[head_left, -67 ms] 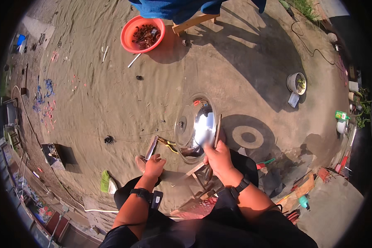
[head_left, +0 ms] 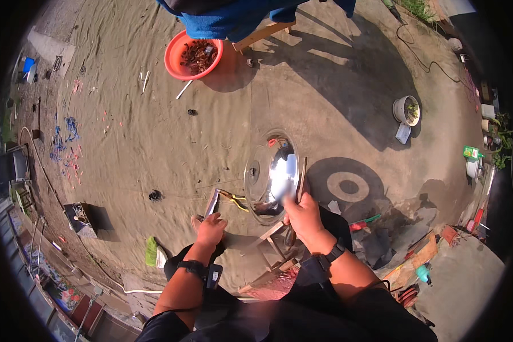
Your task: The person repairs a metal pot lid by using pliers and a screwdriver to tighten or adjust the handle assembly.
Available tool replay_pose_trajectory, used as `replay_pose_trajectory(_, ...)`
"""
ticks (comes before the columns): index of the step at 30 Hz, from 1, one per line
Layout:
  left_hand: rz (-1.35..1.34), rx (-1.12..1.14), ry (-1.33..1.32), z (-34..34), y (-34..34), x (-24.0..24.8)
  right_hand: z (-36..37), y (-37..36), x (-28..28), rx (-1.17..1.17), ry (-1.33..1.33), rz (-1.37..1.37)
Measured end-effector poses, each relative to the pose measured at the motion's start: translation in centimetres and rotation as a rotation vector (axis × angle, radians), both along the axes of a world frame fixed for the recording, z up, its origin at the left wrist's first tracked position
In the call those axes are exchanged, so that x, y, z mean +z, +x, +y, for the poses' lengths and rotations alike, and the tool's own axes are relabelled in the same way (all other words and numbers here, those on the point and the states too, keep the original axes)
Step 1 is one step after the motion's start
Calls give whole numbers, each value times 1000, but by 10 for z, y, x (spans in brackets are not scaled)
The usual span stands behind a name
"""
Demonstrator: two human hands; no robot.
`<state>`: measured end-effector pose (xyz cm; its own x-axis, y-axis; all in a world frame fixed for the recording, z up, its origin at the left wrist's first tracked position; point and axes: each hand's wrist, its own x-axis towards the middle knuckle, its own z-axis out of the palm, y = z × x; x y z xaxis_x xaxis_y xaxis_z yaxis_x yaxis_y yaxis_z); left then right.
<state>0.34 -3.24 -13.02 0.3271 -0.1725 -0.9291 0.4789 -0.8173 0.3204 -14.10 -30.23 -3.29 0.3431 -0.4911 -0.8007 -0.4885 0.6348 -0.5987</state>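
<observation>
My right hand is closed round the near right edge of a shiny pot lid, held tilted above the ground. The lid is clear on its left part and mirror-bright on its right. A thin brown strip runs along its right edge, beside my thumb. My left hand has curled fingers next to the lower end of a narrow metal strip; whether it grips the strip is unclear. Pliers with yellow and black handles lie between that strip and the lid, apart from my fingers.
A red basin of dark brown pieces stands far off, beside a blue cloth over a wooden stand. A white pot sits at right. A small wooden frame is between my knees; an open box lies left.
The whole view has shifted slightly. Both hands and the lid keep nearly the same places relative to each other.
</observation>
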Motion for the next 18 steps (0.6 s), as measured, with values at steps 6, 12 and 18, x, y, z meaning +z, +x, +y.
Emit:
replay_pose_trajectory(6,-90,-395,182,-80,62,197,-120,-66,150,-66,-173,-24)
replay_pose_trajectory(12,-81,-517,9,-206,72,319,-241,-145,291,-248,-277,-37)
replay_pose_trajectory(18,-197,-762,-48,-318,91,356,-351,-148,359,-448,-304,-101)
